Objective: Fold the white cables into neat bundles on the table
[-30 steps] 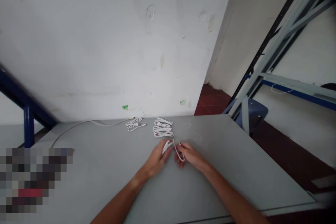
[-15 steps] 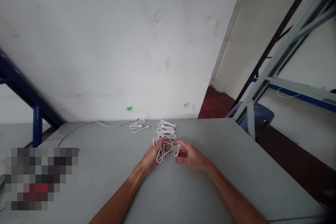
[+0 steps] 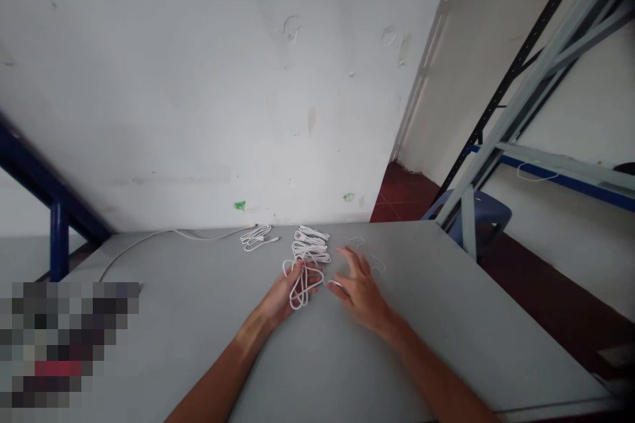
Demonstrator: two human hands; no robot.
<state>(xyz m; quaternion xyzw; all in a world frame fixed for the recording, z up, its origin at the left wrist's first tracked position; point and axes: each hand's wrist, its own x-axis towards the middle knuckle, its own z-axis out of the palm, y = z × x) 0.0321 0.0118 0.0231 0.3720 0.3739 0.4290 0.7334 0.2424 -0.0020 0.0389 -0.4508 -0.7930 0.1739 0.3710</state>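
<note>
A white cable (image 3: 299, 287) wound into loose loops is pinched in my left hand (image 3: 285, 294), between thumb and fingers. To its right, my right hand (image 3: 361, 291) is spread, the index finger stretched forward and the thumb apart from it. A short white piece, perhaps the cable's end, shows against the right thumb; I cannot tell whether it is gripped. Just beyond my left hand lie several bundled white cables (image 3: 311, 246) in a row. Another bundled white cable (image 3: 256, 236) lies to their left by the wall.
Thin clear-looking strands (image 3: 378, 264) lie right of the bundles on the grey table (image 3: 198, 344). A long white cord (image 3: 149, 238) runs along the back left. Behind rises a white wall (image 3: 223, 79); a blue chair (image 3: 479, 215) and metal shelving stand at the right.
My right hand has opened out from its curled pose around the white cable's end, its fingers now spread forward. My left hand keeps its hold on the loops. The view has shifted slightly.
</note>
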